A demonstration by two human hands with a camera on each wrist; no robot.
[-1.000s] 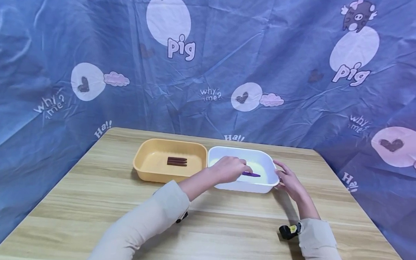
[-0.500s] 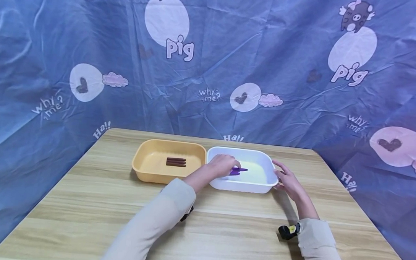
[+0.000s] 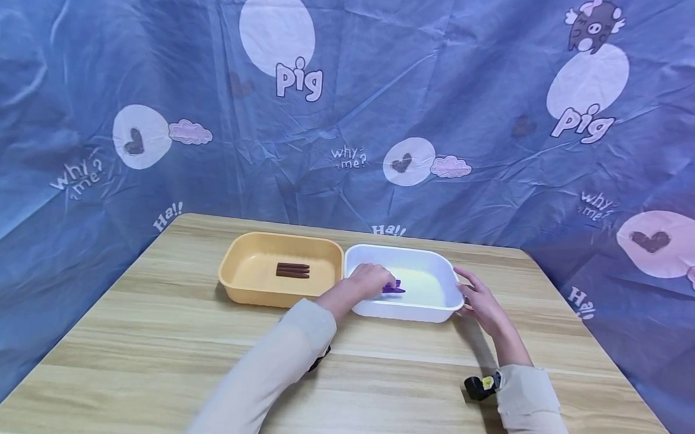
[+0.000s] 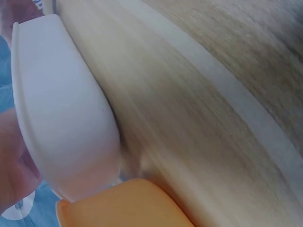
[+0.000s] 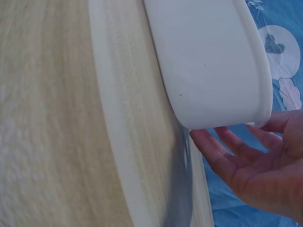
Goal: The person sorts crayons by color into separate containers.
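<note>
In the head view my left hand (image 3: 371,280) reaches into the white plastic tray (image 3: 427,314), fingers curled down at purple crayons (image 3: 394,291). It grips one, largely hidden by the fingers, beside another lying on the tray floor. The left wrist view shows part of this hand (image 4: 14,165) behind the white wall. My right hand (image 3: 482,303) is at the tray's right end. In the right wrist view its loosely extended fingers (image 5: 213,153) touch the outer end wall, with another digit up at the rim.
A yellow tray (image 3: 247,296) stands against the white one's left end, with several dark brown crayons (image 3: 292,270) lined up inside. Both trays sit on a wooden table (image 3: 376,390). A blue printed curtain (image 3: 341,82) hangs behind and at the sides.
My left hand has moved leftward inside the white tray, bringing a purple crayon from the tray's middle to beside another one. The right hand has stayed at the tray's end.
</note>
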